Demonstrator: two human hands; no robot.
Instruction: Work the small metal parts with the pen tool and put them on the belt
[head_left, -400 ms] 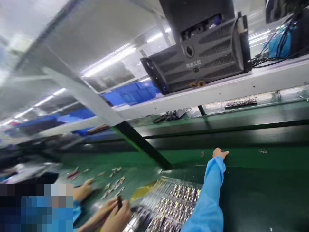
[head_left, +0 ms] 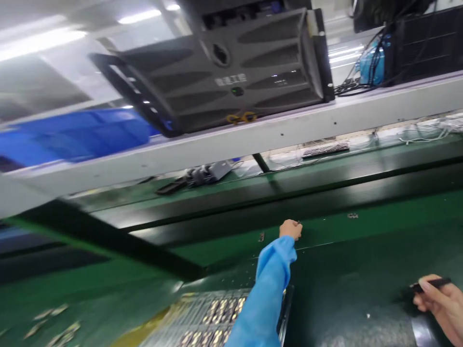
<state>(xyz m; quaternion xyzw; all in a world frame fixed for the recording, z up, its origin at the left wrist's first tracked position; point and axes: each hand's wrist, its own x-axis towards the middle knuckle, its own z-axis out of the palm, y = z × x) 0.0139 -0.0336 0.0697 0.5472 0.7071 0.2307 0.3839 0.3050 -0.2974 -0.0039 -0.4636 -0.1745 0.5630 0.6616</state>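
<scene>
My left hand (head_left: 290, 229), in a blue sleeve (head_left: 265, 284), reaches out over the green belt surface. Its fingers are closed, and a small dark part (head_left: 298, 222) shows at the fingertips. Similar small metal parts lie to either side: one (head_left: 261, 236) just left of the hand, another (head_left: 352, 216) farther right. At the lower right edge, my right hand (head_left: 439, 301) grips a slim black pen-like tool (head_left: 436, 283) between thumb and fingers, its tip toward the left. Below my left arm sits a clear tray (head_left: 170, 308) with rows of small shiny parts, partly covered by the sleeve.
A dark green slanted post (head_left: 119, 241) stands at the left. Above the belt runs a white shelf beam (head_left: 217, 153) carrying a black machine case (head_left: 231, 77) and blue bins (head_left: 79, 132). Several loose metal parts (head_left: 61, 332) lie at lower left.
The view has swung right, so the co-worker's hands at the left are gone. My left hand's fingers have closed from a pointing pose. My right hand with the black tool has come into view.
</scene>
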